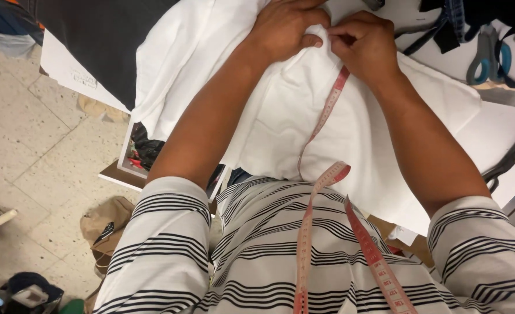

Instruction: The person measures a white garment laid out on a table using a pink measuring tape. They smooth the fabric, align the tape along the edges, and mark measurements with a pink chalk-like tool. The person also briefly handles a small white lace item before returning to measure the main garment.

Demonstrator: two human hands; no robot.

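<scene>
1. Left hand (283,26) pinches a fold of the white fabric (350,128), thumb pressed against curled fingers so the cloth cannot slip.
2. Right hand (365,43) sits just beside it, fingertips closed on the same fold and on the top end of the pink measuring tape (327,113); the 2 hands nearly touch, likely so the tape's end stays pinned at 1 fixed spot on the cloth.
3. White fabric lies spread on the desk (501,134), at the near edge, right in front of the person's body and partly draped over that edge; flat support keeps it smooth for handling.
4. Measuring tape runs from the pinch down across the cloth, then loops over the striped shirt (257,250); it seems to hang round the neck so both ends stay within reach.
5. Blue-handled scissors (490,58) rest on the desk to the right, well apart from the hands, beside dark fabric scraps (449,29).
6. Black cloth (100,40) lies on the desk's left part.
7. Tiled floor (36,145) to the left holds a brown bag (103,227) and odd clutter.
</scene>
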